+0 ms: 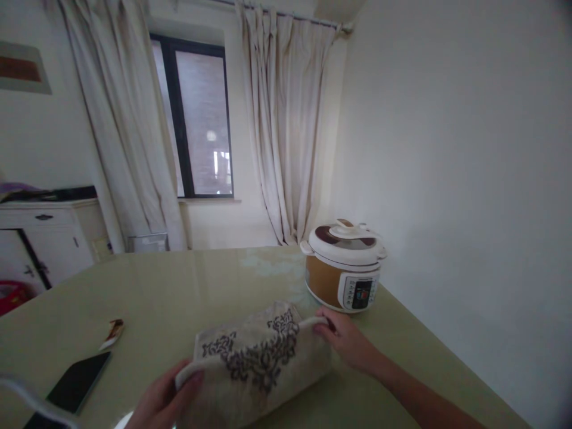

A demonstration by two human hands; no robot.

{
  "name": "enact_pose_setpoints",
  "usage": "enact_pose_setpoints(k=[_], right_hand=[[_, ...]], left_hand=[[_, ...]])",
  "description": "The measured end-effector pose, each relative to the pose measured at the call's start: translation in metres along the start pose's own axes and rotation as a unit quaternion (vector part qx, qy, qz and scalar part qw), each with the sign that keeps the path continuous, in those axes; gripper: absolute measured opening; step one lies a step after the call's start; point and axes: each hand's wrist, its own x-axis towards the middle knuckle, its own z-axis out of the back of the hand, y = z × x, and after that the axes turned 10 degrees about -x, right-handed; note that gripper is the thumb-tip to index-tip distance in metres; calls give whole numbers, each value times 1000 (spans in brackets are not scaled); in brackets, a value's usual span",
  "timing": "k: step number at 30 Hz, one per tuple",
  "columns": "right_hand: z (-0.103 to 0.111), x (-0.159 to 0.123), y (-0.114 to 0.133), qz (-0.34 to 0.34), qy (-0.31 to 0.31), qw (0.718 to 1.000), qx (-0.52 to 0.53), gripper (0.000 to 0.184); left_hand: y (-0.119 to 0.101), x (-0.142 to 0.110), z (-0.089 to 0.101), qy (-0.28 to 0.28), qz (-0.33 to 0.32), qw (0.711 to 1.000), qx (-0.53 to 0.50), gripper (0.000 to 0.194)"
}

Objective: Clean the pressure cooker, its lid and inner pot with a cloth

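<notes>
A beige fabric cover with a dark floral pattern [259,357] lies on the glossy green table [170,292]; it has a white edge or strap at each end. My left hand [165,399] pinches the white edge at its near left end. My right hand [346,339] grips the white edge at its far right end. Both hands are closed on the fabric. Just beyond my right hand stands a brown and white electric pressure cooker [344,265] with its lid on.
A dark phone [74,384] lies on the table at the left, a small wrapper [112,333] beyond it, a white cable [27,396] in the near corner. Behind are curtains [286,131], a window [196,119] and a white cabinet [49,238]. A plain wall closes the right side.
</notes>
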Motion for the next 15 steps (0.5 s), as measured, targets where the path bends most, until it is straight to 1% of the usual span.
enact_pose_setpoints(k=[2,3,4,5,6,7,8,9,11,12,13,14,15], right_hand=[[-9,37,13,-10,-48,998,-41,20],[-13,54,19,-35,-59,995,-75,22],[-18,67,25,-52,-72,990,-110,27],[-25,76,30,-67,-79,985,-138,33],[-32,81,33,-73,-83,981,-157,41],[-41,81,34,-64,-84,981,-165,48],[-51,77,33,-41,-74,983,-165,54],[-63,71,30,-5,-52,986,-158,58],[-85,54,21,83,22,986,-144,62],[-94,46,17,118,62,981,-141,63],[-102,41,14,140,95,975,-141,64],[-108,37,13,149,110,972,-147,63],[-112,35,15,150,109,971,-153,62]], left_hand=[[-20,32,1,-15,-25,999,33,53],[-26,47,1,-34,-28,996,73,58],[-29,58,1,-61,-26,991,116,63],[-26,66,0,-85,-25,984,158,67],[-19,69,-1,-104,-26,975,196,72],[-8,69,-2,-113,-33,966,229,74],[6,66,-3,-105,-47,960,255,72],[22,61,-4,-89,-57,955,277,68],[49,50,-6,-33,-86,950,300,53],[59,45,-7,-27,-81,952,293,52],[64,42,-8,-29,-71,959,272,55],[65,40,-10,-45,-50,970,234,64],[63,38,-13,-68,-21,981,178,77]])
